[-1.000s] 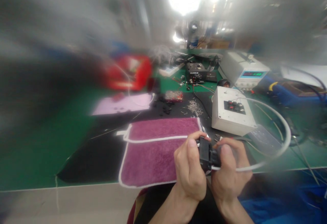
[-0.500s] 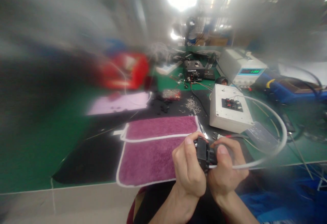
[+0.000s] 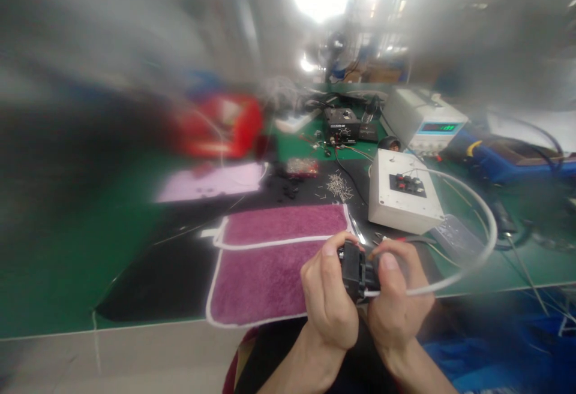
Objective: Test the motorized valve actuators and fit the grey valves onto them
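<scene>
Close to the table's front edge, my left hand [image 3: 330, 295] is closed around a black boxy plastic part [image 3: 352, 269], thumb and fingers on its sides. My right hand [image 3: 400, 292] is closed on a dark rounded piece [image 3: 374, 268] that meets the boxy part's right side; my fingers hide much of it. A white cable [image 3: 481, 256] leaves the black part, passes my right hand and loops up to a white box [image 3: 398, 205] with a black socket panel [image 3: 407, 185]. Beneath and left of my left hand lies a folded purple cloth [image 3: 261, 280] with white edging.
Small metal pins [image 3: 338, 186] lie heaped on the black mat [image 3: 157, 280]. Behind stand a black control unit [image 3: 342, 125] and a white instrument [image 3: 425, 119] with a lit display. Red-handled pliers [image 3: 405, 239] lie beyond my hands. A blurred red container [image 3: 220, 124] is at left.
Both hands and the black part have shifted slightly left. The cable loop has drawn in a little to the left. The grip of both hands looks the same.
</scene>
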### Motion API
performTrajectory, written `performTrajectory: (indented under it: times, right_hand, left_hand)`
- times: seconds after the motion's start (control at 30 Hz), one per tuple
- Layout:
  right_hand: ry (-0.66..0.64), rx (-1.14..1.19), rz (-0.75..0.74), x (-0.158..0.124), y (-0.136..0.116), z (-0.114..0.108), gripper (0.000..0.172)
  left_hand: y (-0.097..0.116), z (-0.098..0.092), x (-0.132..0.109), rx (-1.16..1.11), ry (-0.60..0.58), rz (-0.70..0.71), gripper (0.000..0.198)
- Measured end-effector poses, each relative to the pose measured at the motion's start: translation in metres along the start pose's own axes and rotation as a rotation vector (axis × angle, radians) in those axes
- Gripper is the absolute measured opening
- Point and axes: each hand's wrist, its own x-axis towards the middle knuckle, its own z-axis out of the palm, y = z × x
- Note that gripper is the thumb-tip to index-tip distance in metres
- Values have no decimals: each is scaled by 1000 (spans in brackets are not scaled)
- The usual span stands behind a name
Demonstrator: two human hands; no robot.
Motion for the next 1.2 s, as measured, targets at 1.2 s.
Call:
performTrajectory:
  times: [1.2]
  right_hand:
    - [-490, 97, 869, 19, 4, -35, 74]
  left_hand:
    - [-19, -52, 9, 378, -448, 561, 85]
